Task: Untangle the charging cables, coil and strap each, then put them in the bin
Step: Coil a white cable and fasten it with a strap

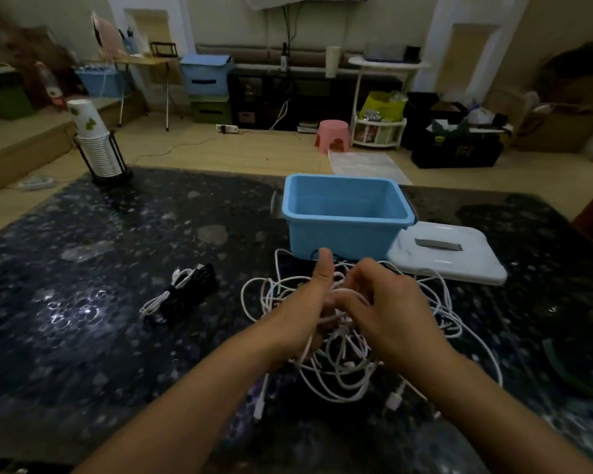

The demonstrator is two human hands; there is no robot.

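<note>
A tangle of white charging cables (343,367) lies on the dark speckled table (83,319) in front of an open light-blue bin (343,230). My left hand (302,302) grips strands of the tangle, thumb raised. Close beside it, my right hand (387,302) pinches white strands with curled fingers. Loose loops spread to the right, and two white plugs (394,400) lie near the table's front. To the left lies a separate bundle of black and white cables (182,292).
A white bin lid (449,256) rests right of the bin. A stack of paper cups in a black holder (98,145) stands at the table's far left corner. A green curved strip (562,367) lies at the right. Furniture and boxes crowd the room beyond.
</note>
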